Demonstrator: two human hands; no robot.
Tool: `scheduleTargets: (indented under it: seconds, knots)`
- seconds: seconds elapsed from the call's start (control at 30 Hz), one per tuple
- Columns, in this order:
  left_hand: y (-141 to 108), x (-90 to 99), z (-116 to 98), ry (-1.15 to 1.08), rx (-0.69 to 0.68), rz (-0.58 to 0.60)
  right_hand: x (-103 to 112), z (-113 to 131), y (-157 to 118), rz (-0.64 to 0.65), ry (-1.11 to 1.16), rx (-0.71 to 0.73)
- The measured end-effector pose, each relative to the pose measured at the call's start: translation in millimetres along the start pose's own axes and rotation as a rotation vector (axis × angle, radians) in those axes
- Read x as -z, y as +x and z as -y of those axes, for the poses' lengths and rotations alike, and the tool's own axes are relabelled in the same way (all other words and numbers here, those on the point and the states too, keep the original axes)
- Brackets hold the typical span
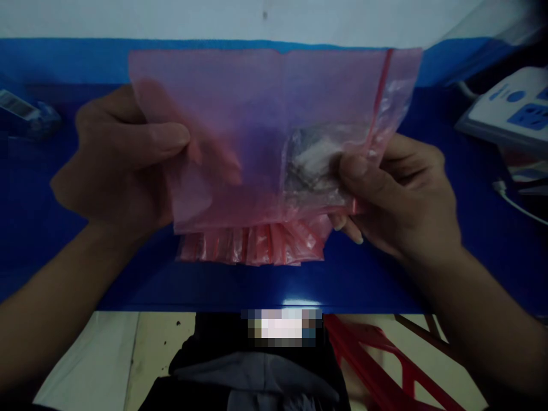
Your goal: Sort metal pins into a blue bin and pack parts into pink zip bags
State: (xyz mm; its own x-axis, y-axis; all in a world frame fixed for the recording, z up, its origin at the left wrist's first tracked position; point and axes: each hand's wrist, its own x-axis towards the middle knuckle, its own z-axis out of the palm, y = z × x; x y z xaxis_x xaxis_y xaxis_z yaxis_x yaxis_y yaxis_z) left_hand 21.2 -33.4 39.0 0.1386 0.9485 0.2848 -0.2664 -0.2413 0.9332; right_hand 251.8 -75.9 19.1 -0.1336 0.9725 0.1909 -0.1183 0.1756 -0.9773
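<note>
A translucent pink zip bag (257, 125) with a red seal strip along its right side fills the upper middle of the view. My left hand (124, 154) grips its left side, and some fingers show through the film. My right hand (398, 200) pinches its lower right corner. Inside that corner, against my right thumb, lies a small silvery-white packet (312, 160), its details blurred by the film. Below the held bag, a fanned bundle of pink bags (248, 246) sticks out, and its lower part overlaps the held bag.
Under my hands lies a glossy blue table (274, 285). A white power strip (509, 108) with a cable (514, 200) sits at the right, and a dark barcoded item (25, 111) at the far left. A red stool frame (377, 365) stands on the floor below the table edge.
</note>
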Motion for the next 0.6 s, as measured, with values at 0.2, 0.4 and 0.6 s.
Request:
scheduleTargets:
  seconds: [0.2, 0.4, 0.6]
  knots:
    - [0, 0.0, 0, 0.018, 0.012, 0.021, 2, 0, -2, -0.028, -0.136, -0.011]
    - [-2, 3.1, 1, -0.012, -0.025, 0.078, 0, 0, -4, -0.120, -0.247, 0.118]
    - [-2, 17.4, 16, -0.001, -0.180, -0.017, 13, -5, -4, -0.287, -0.474, 0.310]
